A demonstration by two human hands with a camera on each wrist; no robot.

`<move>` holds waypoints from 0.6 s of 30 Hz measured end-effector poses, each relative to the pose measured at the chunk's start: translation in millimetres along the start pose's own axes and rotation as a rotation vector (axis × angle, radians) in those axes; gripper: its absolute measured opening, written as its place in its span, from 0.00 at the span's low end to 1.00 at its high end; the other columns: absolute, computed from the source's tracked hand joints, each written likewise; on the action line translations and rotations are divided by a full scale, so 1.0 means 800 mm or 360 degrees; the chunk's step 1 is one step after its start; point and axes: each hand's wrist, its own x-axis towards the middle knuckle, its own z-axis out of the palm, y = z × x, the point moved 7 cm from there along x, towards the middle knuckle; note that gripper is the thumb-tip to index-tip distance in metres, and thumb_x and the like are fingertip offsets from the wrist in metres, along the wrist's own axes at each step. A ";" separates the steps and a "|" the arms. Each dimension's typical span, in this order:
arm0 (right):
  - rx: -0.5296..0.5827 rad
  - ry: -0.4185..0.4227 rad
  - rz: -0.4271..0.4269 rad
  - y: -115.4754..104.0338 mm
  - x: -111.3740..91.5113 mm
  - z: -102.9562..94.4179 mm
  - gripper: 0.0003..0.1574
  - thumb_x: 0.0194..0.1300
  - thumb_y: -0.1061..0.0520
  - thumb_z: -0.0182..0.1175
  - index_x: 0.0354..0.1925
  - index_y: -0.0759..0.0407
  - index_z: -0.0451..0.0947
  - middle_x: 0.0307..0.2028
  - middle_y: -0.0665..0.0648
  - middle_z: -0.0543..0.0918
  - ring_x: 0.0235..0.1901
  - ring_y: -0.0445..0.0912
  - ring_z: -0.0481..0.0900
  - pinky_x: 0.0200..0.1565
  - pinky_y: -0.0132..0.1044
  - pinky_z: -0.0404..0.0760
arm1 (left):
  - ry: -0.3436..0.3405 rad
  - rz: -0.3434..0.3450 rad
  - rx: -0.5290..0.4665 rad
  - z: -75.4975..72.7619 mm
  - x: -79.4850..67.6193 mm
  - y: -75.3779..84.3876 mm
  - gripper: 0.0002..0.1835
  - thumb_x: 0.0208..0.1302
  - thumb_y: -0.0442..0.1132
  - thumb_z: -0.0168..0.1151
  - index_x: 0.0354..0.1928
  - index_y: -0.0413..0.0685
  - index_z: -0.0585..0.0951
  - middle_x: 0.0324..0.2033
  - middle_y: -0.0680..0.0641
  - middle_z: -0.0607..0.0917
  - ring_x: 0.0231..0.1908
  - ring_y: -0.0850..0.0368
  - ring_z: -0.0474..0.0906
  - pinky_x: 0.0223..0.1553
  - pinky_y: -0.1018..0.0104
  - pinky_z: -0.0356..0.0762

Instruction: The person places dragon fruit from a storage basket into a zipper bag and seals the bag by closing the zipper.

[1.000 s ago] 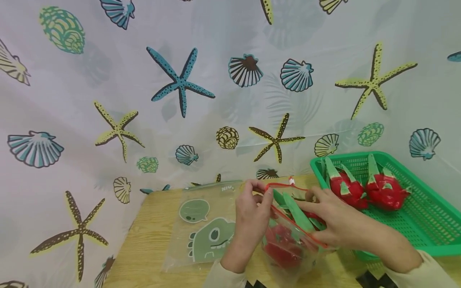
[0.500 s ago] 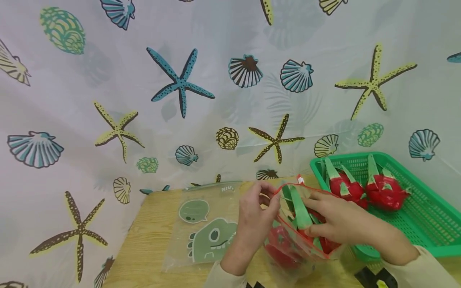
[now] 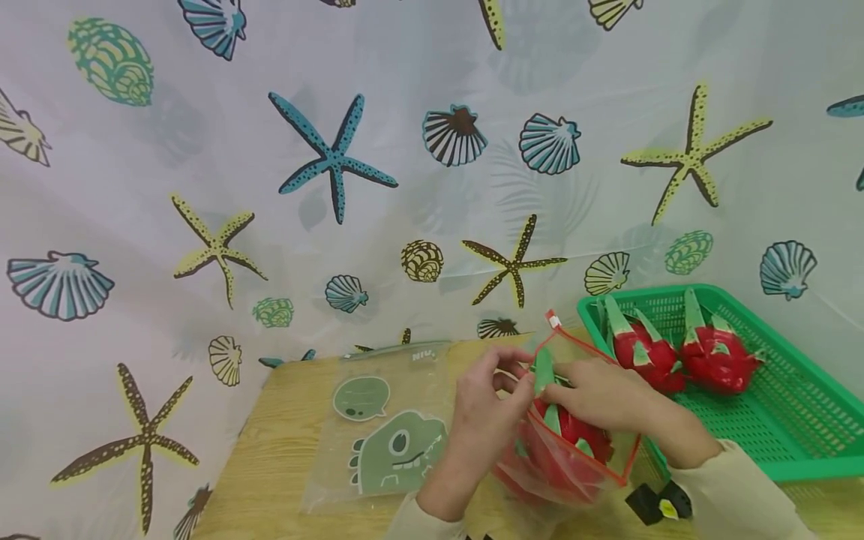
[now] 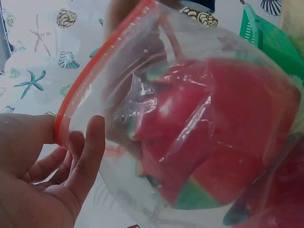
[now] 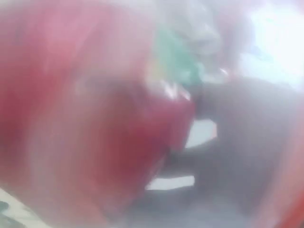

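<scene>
A clear zip bag [image 3: 540, 491] with a red zip edge leans at the middle right of the table in the head view, its mouth gaping. My left hand [image 3: 489, 412] pinches the bag's rim on the left side, which the left wrist view also shows. Inside the mouth, my right hand [image 3: 607, 394] grips a red dragon fruit [image 3: 579, 431] with green leaf tips. Through the plastic, the left wrist view shows this dragon fruit [image 4: 204, 118] large, with more red below it. The right wrist view is blurred; the dragon fruit [image 5: 109, 123] lies against my dark fingers [image 5: 228, 128].
To the right stands a green plastic basket [image 3: 776, 439] with two dragon fruits [image 3: 721, 356] at its far end. Another clear bag with a green dinosaur print [image 3: 398, 450] lies flat on the wooden table [image 3: 270, 450]. A sea-patterned curtain [image 3: 378, 300] hangs behind.
The dragon fruit has gone deeper into the bag with my right hand, which has moved slightly left. The bag's mouth has widened. My left hand keeps the rim, shifting slightly right.
</scene>
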 end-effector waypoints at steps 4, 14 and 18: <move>-0.0075 0.0112 -0.0019 -0.006 0.002 0.006 0.26 0.72 0.41 0.51 0.59 0.50 0.78 0.26 0.45 0.79 0.33 0.42 0.79 0.30 0.42 0.73 | 0.0038 -0.0039 -0.0077 0.003 0.000 -0.005 0.11 0.66 0.32 0.61 0.48 0.51 0.80 0.35 0.48 0.81 0.25 0.68 0.78 0.21 0.75 0.75; 0.0402 0.0315 -0.0281 -0.008 -0.029 -0.033 0.27 0.75 0.47 0.53 0.64 0.60 0.73 0.61 0.62 0.79 0.52 0.55 0.80 0.49 0.50 0.84 | 0.0170 -0.0058 -0.0164 -0.015 0.007 -0.017 0.12 0.69 0.31 0.57 0.51 0.52 0.77 0.37 0.45 0.78 0.25 0.62 0.81 0.26 0.70 0.83; 0.0259 0.0674 -0.0331 0.001 -0.035 -0.053 0.16 0.70 0.58 0.59 0.55 0.60 0.80 0.50 0.59 0.83 0.45 0.51 0.81 0.41 0.44 0.84 | 0.0132 -0.0100 -0.0219 -0.017 0.008 -0.020 0.12 0.70 0.32 0.57 0.52 0.50 0.77 0.38 0.45 0.78 0.27 0.60 0.81 0.27 0.70 0.83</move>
